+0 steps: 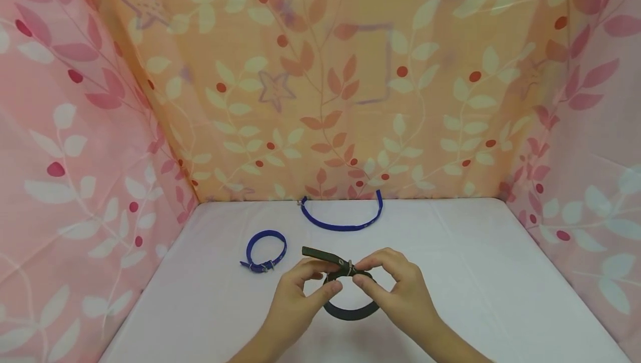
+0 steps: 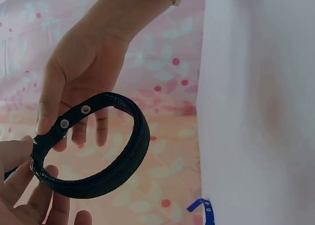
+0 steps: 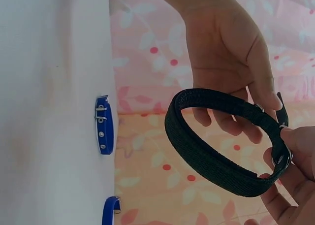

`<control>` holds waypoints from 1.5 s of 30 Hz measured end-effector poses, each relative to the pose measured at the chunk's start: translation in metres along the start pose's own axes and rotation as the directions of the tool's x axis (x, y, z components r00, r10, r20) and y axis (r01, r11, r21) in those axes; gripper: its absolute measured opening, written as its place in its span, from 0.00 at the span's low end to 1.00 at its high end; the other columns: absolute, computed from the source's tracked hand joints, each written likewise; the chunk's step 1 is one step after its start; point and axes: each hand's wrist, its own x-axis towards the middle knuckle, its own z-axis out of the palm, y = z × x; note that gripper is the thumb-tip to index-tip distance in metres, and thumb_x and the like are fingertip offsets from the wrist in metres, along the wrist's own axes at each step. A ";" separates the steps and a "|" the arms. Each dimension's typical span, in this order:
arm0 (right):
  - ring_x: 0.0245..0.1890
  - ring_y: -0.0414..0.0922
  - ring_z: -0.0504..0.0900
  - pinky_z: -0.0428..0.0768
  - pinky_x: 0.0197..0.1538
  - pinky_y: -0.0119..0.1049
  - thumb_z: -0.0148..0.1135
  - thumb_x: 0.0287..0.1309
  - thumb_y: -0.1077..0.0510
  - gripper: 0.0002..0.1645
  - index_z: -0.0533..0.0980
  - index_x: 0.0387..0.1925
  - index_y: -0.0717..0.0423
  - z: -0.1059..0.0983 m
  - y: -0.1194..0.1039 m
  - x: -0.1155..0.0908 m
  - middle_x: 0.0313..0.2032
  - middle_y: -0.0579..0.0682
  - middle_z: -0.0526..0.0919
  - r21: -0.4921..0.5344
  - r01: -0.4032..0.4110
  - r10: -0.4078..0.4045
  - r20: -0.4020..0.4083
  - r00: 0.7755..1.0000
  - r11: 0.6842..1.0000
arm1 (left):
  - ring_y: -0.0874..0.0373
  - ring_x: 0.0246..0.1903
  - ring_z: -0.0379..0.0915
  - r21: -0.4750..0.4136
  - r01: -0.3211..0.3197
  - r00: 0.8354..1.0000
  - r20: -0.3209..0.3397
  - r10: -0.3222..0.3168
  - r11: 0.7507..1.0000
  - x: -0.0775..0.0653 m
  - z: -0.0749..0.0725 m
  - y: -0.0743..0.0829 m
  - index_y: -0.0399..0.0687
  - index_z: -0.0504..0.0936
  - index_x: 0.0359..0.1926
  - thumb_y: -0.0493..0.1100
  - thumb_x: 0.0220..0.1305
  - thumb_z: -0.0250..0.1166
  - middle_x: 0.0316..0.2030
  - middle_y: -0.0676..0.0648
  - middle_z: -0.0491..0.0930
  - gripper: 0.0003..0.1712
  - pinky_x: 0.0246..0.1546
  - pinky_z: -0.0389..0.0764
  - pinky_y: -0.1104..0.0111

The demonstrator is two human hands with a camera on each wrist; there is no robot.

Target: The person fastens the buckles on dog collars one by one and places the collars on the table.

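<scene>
Both hands hold a dark green collar, bent into a loop, above the table. On the left side, the left hand pinches the collar between thumb and fingers. The right hand pinches it opposite, close to the metal buckle. A free strap end sticks out to the left past the buckle. Metal eyelets dot the band in the left wrist view. In the right wrist view the collar's ribbed outer face shows, while fingertips partly cover the buckle.
A blue collar, buckled into a ring, rests on the white table left of the hands. Another blue collar lies unfastened in a curve near the back edge. Floral curtains stand behind and at both sides.
</scene>
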 end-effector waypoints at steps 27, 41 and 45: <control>0.47 0.38 0.82 0.77 0.52 0.29 0.78 0.55 0.60 0.15 0.84 0.42 0.40 0.004 -0.001 0.001 0.42 0.37 0.87 0.032 0.074 -0.073 -0.030 0.997 0.997 | 0.56 0.53 0.77 -0.124 -0.283 0.959 -0.073 0.275 0.951 -0.003 0.008 -0.005 0.47 0.87 0.52 0.33 0.72 0.61 0.52 0.46 0.79 0.13 0.51 0.81 0.73; 0.47 0.43 0.82 0.73 0.56 0.29 0.78 0.46 0.70 0.25 0.85 0.45 0.48 0.006 0.000 0.004 0.42 0.42 0.88 0.013 0.276 -0.274 -0.096 0.957 0.961 | 0.55 0.53 0.77 -0.044 -0.307 0.952 -0.027 0.306 0.951 -0.004 0.011 -0.005 0.47 0.90 0.50 0.33 0.70 0.64 0.50 0.50 0.80 0.12 0.48 0.83 0.70; 0.47 0.43 0.82 0.74 0.56 0.29 0.79 0.47 0.68 0.23 0.84 0.44 0.46 0.007 0.000 0.004 0.42 0.42 0.87 0.021 0.263 -0.260 -0.088 0.961 0.965 | 0.54 0.53 0.78 -0.063 -0.322 0.947 -0.005 0.322 0.945 -0.004 0.012 -0.004 0.44 0.90 0.49 0.32 0.69 0.64 0.50 0.48 0.79 0.12 0.50 0.84 0.69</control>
